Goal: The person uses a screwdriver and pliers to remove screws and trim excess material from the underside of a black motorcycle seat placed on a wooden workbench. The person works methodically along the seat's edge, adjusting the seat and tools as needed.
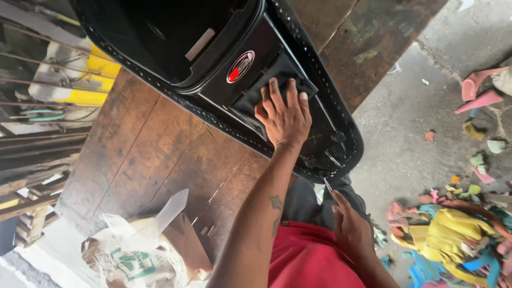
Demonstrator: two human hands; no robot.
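1. The person's left hand (285, 114) is pressing flat, fingers spread, on a dark pad (266, 88) in the middle of the frame; nothing is being gripped there, the palm is simply bearing down.

2. That pad is lying on the underside of a black motorcycle seat (224, 69), which is resting upturned on a worn wooden workbench (154, 154) and stretching from the top centre down toward the right of centre. A red and white oval sticker (240, 66) is sitting just up-left of the pad.

3. The right hand (349, 226) is hanging low, near the bottom right of centre, closed around a thin metal tool (328, 188) whose tip is pointing up at the seat's narrow end (I cannot tell what kind of tool it is).

4. The seat's narrow end is jutting past the bench edge, so in my judgement it could tip or slide if the pressing hand lifts. The tool's point could also slip and scratch the seat base or catch the fingers.

5. A printed sack (133, 256) is slumping at the lower left, and coloured foam scraps (458, 234) are littering the floor at the lower right.
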